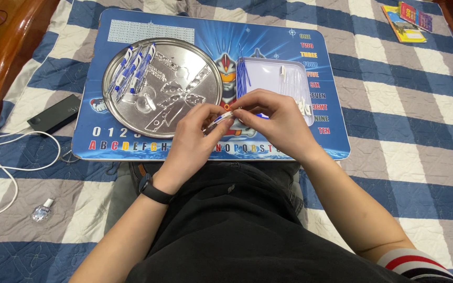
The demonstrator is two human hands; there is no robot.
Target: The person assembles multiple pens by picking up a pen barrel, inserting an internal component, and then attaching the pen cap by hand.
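Observation:
My left hand [197, 137] and my right hand [273, 119] meet over the front middle of a blue printed lap table [321, 52]. Both pinch a small white and blue pen [221, 118] between their fingertips, held almost level. A round metal tray [184, 73] to the left holds several assembled white and blue pens [131, 71] along its left side. A rectangular white tray [268, 73] behind my right hand holds thin blue refills [244, 78] and small white pen parts [304, 105].
The lap table stands on a blue, white and grey checked quilt [415, 131]. A black box [54, 114], a white cable [11, 157] and a small clear bottle [42, 211] lie at the left. Colourful booklets [407, 20] lie at the far right. A wooden edge [1, 63] runs along the left.

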